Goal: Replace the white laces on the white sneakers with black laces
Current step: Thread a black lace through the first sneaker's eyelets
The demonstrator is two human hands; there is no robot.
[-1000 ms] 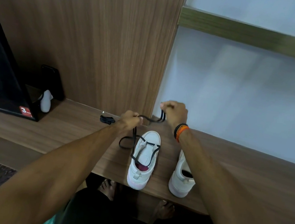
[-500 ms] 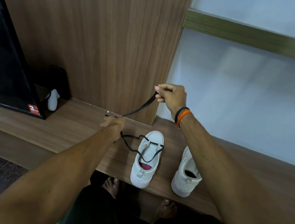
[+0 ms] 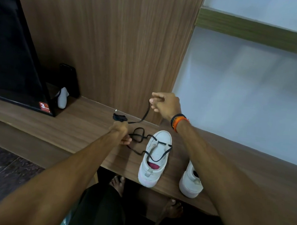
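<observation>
Two white sneakers stand on the wooden shelf, toes toward the wall. The left sneaker (image 3: 155, 160) has a black lace (image 3: 144, 116) through its front eyelets. My right hand (image 3: 165, 104) pinches one end of that lace, raised above the shelf near the wood panel's edge. My left hand (image 3: 121, 132) grips the lace lower down, close to the shelf, left of the sneaker; slack loops lie between it and the shoe. The right sneaker (image 3: 190, 181) has no lace that I can see and is partly behind my right forearm. A second bundled black lace (image 3: 119, 117) lies just beyond my left hand.
A black TV screen (image 3: 10, 54) leans at the left of the shelf (image 3: 79, 122), with a dark box (image 3: 69, 80) and a small white object (image 3: 63, 98) behind it. A wood panel and pale wall rise behind. My bare feet show below the shelf edge.
My right hand first rose with the lace end, then dropped slightly. My left hand slid down along the lace toward the shelf, and the stretch between my hands has gone slacker.
</observation>
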